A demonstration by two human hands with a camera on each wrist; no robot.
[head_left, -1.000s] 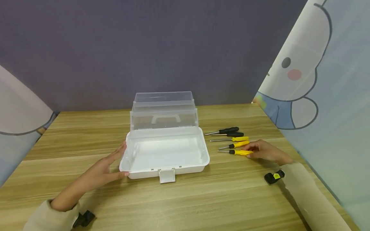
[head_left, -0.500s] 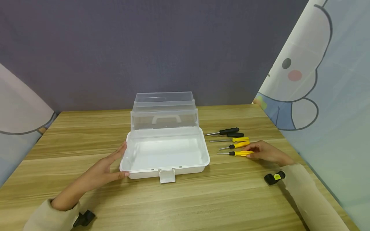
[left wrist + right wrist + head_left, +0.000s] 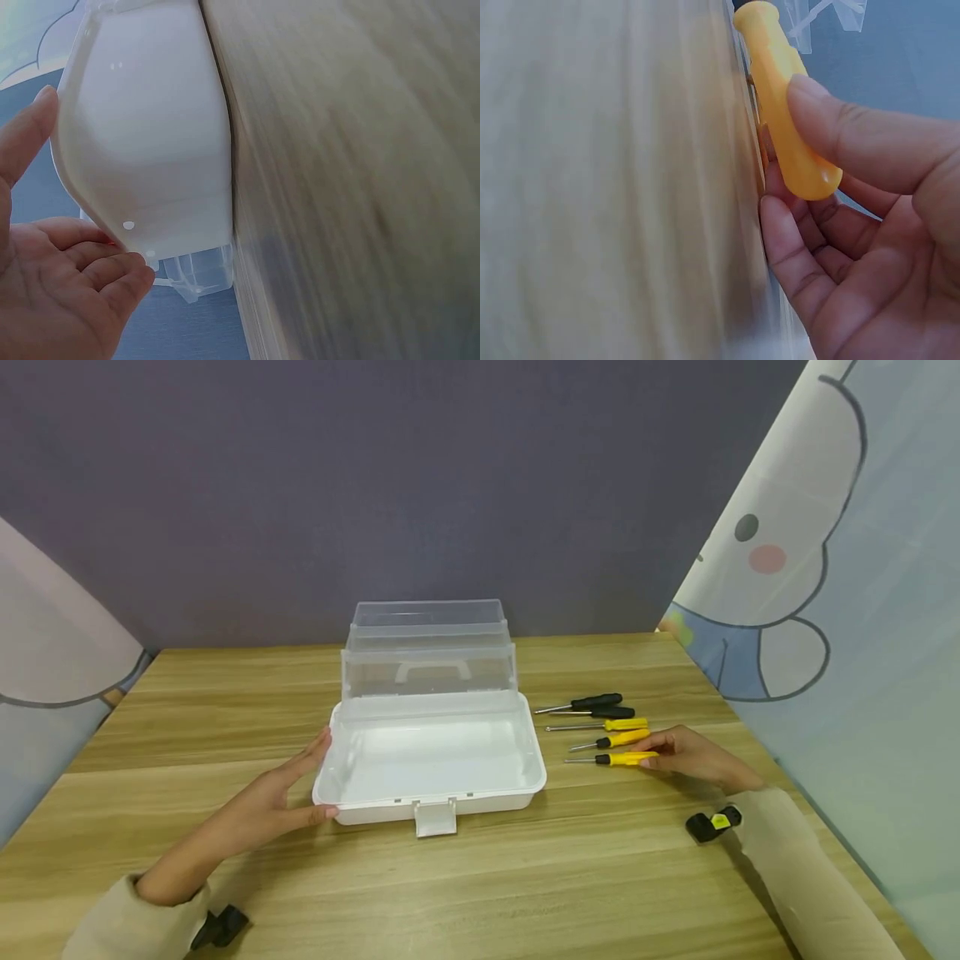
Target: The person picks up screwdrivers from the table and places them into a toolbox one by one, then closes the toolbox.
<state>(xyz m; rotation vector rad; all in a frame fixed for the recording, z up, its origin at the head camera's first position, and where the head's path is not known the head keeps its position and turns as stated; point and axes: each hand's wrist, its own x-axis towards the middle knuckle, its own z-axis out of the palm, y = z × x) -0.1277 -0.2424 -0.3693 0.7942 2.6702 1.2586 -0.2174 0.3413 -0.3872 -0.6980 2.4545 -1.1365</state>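
A white plastic toolbox (image 3: pixel 427 764) lies with its clear lid raised at the back and its front latch hanging down. My left hand (image 3: pixel 262 810) touches its left end, the thumb by the front corner and the extended fingers along the side. In the left wrist view, the thumb and fingertips of this hand (image 3: pixel 71 285) meet the box's rim. Right of the box, my right hand (image 3: pixel 690 756) pinches the handle end of the nearest yellow screwdriver (image 3: pixel 622 760). Its yellow handle (image 3: pixel 780 105) shows between thumb and fingers in the right wrist view, close over the table.
Two more yellow screwdrivers (image 3: pixel 626 724) and two with black handles (image 3: pixel 597 701) lie just behind the held one, tips pointing left. A dark partition (image 3: pixel 420 485) stands along the table's (image 3: pixel 480 893) back edge. Printed curtains (image 3: pixel 885 610) hang at both sides.
The held screwdriver has turned slightly, its tip swinging a little toward the front. Both hands have stayed nearly where they were, and the view has shifted a touch.
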